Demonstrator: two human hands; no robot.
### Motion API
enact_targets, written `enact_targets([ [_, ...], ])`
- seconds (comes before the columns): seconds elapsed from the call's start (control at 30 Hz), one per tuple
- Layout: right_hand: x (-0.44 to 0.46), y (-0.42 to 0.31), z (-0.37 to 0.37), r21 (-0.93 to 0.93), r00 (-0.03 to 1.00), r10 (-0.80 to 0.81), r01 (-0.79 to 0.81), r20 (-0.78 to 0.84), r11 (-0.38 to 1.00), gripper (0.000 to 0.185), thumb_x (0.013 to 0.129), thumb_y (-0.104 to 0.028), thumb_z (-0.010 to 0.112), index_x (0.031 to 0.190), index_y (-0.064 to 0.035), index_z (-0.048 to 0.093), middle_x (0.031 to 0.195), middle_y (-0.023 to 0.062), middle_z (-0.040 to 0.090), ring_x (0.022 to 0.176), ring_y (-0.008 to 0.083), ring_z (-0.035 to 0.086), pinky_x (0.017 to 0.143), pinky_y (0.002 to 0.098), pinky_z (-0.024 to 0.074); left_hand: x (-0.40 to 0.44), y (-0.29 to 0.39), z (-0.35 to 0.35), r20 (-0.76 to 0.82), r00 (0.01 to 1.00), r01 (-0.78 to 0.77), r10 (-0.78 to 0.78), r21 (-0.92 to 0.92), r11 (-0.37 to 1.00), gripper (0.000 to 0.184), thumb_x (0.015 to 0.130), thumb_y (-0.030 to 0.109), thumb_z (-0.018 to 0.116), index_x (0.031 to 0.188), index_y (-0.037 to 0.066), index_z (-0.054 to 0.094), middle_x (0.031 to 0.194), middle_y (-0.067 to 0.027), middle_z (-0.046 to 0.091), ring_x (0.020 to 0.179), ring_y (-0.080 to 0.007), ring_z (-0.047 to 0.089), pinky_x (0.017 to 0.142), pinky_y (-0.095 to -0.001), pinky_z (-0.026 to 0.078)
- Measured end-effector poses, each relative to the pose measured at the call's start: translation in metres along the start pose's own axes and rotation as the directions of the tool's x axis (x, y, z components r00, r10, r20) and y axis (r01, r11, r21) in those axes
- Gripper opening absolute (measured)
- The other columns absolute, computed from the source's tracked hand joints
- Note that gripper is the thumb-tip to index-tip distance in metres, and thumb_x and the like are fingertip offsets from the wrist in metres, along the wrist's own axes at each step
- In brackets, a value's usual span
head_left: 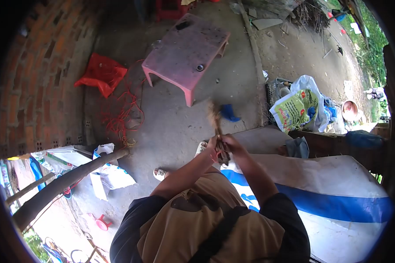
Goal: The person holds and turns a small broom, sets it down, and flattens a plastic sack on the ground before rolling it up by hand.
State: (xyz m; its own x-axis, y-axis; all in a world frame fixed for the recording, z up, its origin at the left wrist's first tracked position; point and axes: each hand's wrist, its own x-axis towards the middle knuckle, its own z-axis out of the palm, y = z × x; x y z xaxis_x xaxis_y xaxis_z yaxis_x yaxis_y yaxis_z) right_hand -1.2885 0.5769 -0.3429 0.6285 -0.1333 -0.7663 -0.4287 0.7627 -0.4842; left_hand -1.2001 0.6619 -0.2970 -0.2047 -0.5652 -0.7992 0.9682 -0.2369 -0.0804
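In front of my body I hold a brown bundle [218, 127], long and thin, with a frayed, bristly far end that looks blurred. Its exact kind cannot be made out. My left hand [211, 143] is closed around its middle, and my right hand [229, 143] grips it close beside the left. The darker near end of the bundle sticks out between my wrists. Something red shows at my left wrist. A blue scrap [229, 113] lies on the floor just beyond the bristly end.
A pink low table [180, 48] stands ahead, with a roll of tape [200, 67] on it. Tangled red cord [123, 116] and a red bag [102, 73] lie left. A white-and-blue sheet [329, 184] spreads at right, near filled plastic bags [298, 107]. A wooden pole [70, 188] slants at lower left.
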Motion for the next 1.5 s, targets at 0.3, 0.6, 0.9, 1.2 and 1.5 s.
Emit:
enact_targets([
  [0.3, 0.005, -0.096, 0.026, 0.036, 0.764, -0.309, 0.397, -0.566, 0.917, 0.024, 0.079, -0.022, 0.055, 0.091, -0.0038, 0.045, 0.074, 0.0073, 0.051, 0.062, 0.0158, 0.052, 0.049, 0.0306, 0.0444, 0.005, 0.08, 0.08, 0.182, 0.975, 0.059, -0.127, 0.338, 0.939, 0.02, 0.079, 0.023, 0.042, 0.078, 0.003, 0.046, 0.056, -0.0083, 0.046, 0.044, -0.0176, 0.046, 0.041, -0.0297, 0.043],
  [0.6, 0.033, -0.145, -0.005, 0.479, 0.783, -0.095, 0.465, -0.614, 0.745, 0.029, 0.082, -0.023, 0.049, 0.095, 0.0018, 0.047, 0.085, 0.015, 0.056, 0.073, 0.0238, 0.061, 0.055, 0.031, 0.0524, 0.059, 0.154, 0.153, -0.033, 0.912, 0.356, -0.409, 0.56, 0.748, 0.027, 0.077, 0.026, 0.045, 0.075, 0.0, 0.05, 0.057, -0.0133, 0.055, 0.046, -0.0234, 0.055, 0.044, -0.0315, 0.049],
  [0.9, 0.019, -0.222, -0.087, 0.692, 0.868, -0.084, 0.446, -0.49, 0.568, 0.027, 0.089, -0.026, 0.038, 0.096, -0.0037, 0.051, 0.088, 0.0114, 0.059, 0.075, 0.0209, 0.062, 0.061, 0.0298, 0.0546, 0.174, 0.153, 0.244, -0.044, 0.705, 0.612, -0.708, 0.544, 0.575, 0.017, 0.078, 0.016, 0.041, 0.07, 0.002, 0.041, 0.058, -0.0096, 0.047, 0.048, -0.0181, 0.048, 0.046, -0.0283, 0.046],
  [1.2, 0.038, -0.305, -0.218, 0.794, 0.959, -0.134, 0.283, -0.251, 0.537, 0.036, 0.091, -0.029, 0.03, 0.098, -0.0002, 0.052, 0.095, 0.0168, 0.06, 0.082, 0.0301, 0.062, 0.073, 0.042, 0.0539, 0.281, 0.169, 0.35, -0.018, 0.632, 0.568, -0.775, 0.691, 0.447, 0.02, 0.078, 0.016, 0.045, 0.063, 0.001, 0.044, 0.059, -0.0111, 0.051, 0.05, -0.018, 0.052, 0.043, -0.0277, 0.045],
  [1.5, 0.186, -0.543, -0.361, 0.385, 0.82, -0.538, 0.44, 0.196, 0.811, 0.03, 0.087, -0.023, 0.036, 0.099, -0.0001, 0.052, 0.092, 0.0175, 0.061, 0.085, 0.0259, 0.062, 0.072, 0.0369, 0.0531, 0.366, 0.32, 0.553, 0.084, 0.953, 0.235, -0.292, 0.406, 0.883, 0.011, 0.071, 0.009, 0.044, 0.061, 0.004, 0.041, 0.053, -0.0056, 0.046, 0.044, -0.0185, 0.049, 0.038, -0.0274, 0.042],
])
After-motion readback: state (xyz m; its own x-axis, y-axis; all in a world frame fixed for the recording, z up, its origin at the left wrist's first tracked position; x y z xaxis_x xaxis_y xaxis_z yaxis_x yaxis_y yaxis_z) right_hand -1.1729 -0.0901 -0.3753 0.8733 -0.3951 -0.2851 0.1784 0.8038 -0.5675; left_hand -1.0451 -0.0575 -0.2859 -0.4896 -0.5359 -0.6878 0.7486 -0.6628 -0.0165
